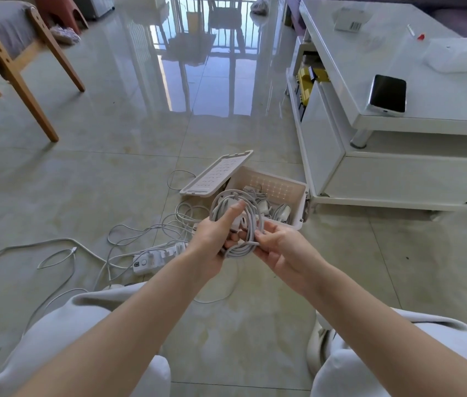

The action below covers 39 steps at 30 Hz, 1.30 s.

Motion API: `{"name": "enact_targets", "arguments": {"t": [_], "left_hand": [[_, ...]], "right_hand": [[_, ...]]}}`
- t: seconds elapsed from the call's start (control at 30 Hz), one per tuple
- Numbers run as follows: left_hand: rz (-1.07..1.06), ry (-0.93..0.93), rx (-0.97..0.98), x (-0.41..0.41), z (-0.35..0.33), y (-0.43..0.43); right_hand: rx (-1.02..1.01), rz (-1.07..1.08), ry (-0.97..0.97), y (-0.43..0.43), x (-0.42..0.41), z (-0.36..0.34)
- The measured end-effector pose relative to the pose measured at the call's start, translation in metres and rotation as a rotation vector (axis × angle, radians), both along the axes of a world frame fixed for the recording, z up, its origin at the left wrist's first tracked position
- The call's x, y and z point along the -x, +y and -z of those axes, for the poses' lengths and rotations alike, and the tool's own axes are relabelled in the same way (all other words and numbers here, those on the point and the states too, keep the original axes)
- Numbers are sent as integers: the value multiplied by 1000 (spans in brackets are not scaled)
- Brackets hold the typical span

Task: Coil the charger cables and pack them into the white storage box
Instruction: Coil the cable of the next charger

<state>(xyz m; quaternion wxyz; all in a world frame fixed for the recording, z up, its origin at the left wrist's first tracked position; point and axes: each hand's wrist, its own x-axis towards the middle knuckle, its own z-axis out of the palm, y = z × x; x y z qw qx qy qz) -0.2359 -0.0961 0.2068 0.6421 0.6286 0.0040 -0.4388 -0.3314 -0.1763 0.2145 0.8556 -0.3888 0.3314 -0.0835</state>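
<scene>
Left hand and right hand grasp one coiled cable.
Just beyond, the open white storage box holds coiled chargers.

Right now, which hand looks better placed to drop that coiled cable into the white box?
Probably the left hand: its thumb and fingers clamp the coiled cable, while the right hand only pinches its lower strands. The open white box sits just beyond.

Head-worn camera looks forward and down, close above the floor.
</scene>
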Motion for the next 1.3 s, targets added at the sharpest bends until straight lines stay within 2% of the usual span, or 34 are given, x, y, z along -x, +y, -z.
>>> {"name": "enact_targets", "arguments": {"t": [0.13, 0.2, 0.37, 0.5, 0.67, 0.77, 0.93, 1.03, 1.13, 1.2, 1.3], "left_hand": [[21, 70, 7, -2, 4, 1], [-6, 46, -21, -2, 7, 2], [-56, -90, -67, 5, 15, 5], [-48, -161, -50, 7, 16, 5], [-88, -155, -21, 6, 11, 2], [-78, -189, -18, 7, 7, 0], [-121, -247, -24, 11, 1, -10], [-123, -381, 13, 8, -10, -15], [-95, -435, 54, 2, -19, -16], [-66, -403, 58, -4, -21, -15], [-7, -190, 70, -17, -21, -9]], "right_hand": [[626, -86, 41, 10, 4, -1], [712, -146, 46, 14, 3, 0], [732, -296, 144, 10, 1, 7], [902, -347, 208, 9, 0, 12], [1453, -339, 317, 12, -2, 16], [1743, -231, 319, 12, -5, 12], [1791, -261, 319, 5, -10, -1], [1665, -231, 235, -2, -13, -14], [1531, -140, 120, -6, -14, -25], [1454, -110, 72, -8, -14, -30], [1376, -66, -6, -4, -11, -35]]}}
